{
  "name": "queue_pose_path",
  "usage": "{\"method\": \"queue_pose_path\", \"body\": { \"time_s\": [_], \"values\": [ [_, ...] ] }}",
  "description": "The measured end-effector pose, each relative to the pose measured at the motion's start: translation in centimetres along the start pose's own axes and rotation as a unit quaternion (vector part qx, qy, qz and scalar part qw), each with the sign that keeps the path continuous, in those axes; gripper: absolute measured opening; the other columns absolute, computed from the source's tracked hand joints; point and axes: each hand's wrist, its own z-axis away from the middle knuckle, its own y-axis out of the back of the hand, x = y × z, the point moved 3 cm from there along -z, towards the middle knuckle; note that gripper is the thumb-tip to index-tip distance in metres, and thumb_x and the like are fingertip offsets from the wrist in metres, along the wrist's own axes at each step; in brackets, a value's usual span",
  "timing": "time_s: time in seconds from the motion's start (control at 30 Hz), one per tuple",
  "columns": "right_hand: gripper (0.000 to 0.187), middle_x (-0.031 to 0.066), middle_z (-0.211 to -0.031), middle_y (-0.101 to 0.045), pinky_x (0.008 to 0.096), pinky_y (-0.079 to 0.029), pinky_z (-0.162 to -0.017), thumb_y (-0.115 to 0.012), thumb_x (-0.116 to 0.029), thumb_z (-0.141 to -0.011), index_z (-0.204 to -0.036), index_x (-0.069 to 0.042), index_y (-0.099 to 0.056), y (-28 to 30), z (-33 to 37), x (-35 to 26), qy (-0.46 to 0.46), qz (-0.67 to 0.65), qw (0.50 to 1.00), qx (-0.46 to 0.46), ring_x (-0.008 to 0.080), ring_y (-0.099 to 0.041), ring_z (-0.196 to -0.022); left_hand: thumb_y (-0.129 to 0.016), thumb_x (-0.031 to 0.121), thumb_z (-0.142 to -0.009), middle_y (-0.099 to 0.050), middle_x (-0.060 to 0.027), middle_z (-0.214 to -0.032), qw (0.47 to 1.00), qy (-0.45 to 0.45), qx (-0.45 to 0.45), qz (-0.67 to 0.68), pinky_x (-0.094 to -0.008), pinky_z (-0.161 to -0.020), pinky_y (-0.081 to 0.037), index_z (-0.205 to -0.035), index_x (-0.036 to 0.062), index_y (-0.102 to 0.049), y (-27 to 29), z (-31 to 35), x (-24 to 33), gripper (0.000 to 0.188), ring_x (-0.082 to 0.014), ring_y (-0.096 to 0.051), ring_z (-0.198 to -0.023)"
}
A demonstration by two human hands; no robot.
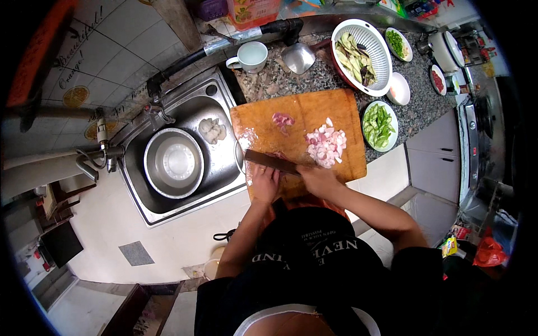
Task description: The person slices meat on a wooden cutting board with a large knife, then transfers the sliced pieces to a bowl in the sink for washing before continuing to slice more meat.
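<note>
On the wooden cutting board (330,101), my right hand (316,180) grips the handle end of a cleaver (272,161), its dark blade slanting leftward across the board. My left hand (265,182) is closed right behind the blade, fingertips against it or just beside it; whatever they press on is hidden. A little reddish meat (277,154) shows along the far side of the blade. Farther up the board sits a small heap of dark pink meat slices (283,120). To the right lies a larger pile of pale pink, fatty meat pieces (326,147).
Left of the board is a steel sink (216,103) with a metal basin (174,137) and a whitish lump (213,130). Behind stand a cup (252,57), a metal-bladed spatula (298,58) and a colander of sliced eggplant (381,50). A bowl of sliced green peppers (380,126) adjoins the board's right edge.
</note>
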Motion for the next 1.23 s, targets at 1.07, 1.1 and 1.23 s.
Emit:
{"method": "queue_pose_path", "body": {
  "time_s": [1.07,1.1,1.23],
  "values": [
    [0.025,0.0183,-0.073,-0.063,0.0468,-0.05,-0.06,-0.045,-0.008,-0.08,-0.104,-0.005,-0.048,2.9,2.7,1.2,0.031,0.072,0.994,-0.071,0.0364,-0.063,-0.07,-0.065,0.01,-0.072,-0.058,-0.0126,-0.09,0.999,0.029,0.037,-0.024,-0.0401,-0.08,-0.041,-0.092,0.0035,-0.062,1.2,0.3,0.6,0.021,-0.0308,-0.052,-0.086],
    [0.025,0.0185,-0.073,-0.063,0.0469,-0.05,-0.061,-0.045,-0.008,-0.08,-0.105,-0.005,-0.048,2.9,2.6,1.3,0.023,0.073,0.993,-0.084,0.0363,-0.063,-0.07,-0.065,0.008,-0.072,-0.058,-0.0131,-0.09,0.999,0.029,0.027,-0.022,-0.0397,-0.079,-0.042,-0.092,0.0033,-0.062,1.2,0.3,0.4,0.021,-0.0313,-0.052,-0.086],
    [0.031,0.0189,-0.092,-0.063,0.0423,-0.052,-0.067,-0.045,-0.012,-0.082,-0.112,-0.006,-0.047,1.2,-2.4,-0.2,0.066,0.013,0.995,-0.073,0.0347,-0.064,-0.079,-0.067,0.014,-0.073,-0.058,-0.0127,-0.09,0.998,0.057,-0.009,-0.028,-0.0413,-0.082,-0.039,-0.091,0.006,-0.063,0.7,0.4,-0.2,0.021,-0.0298,-0.052,-0.087]
  ]
}}
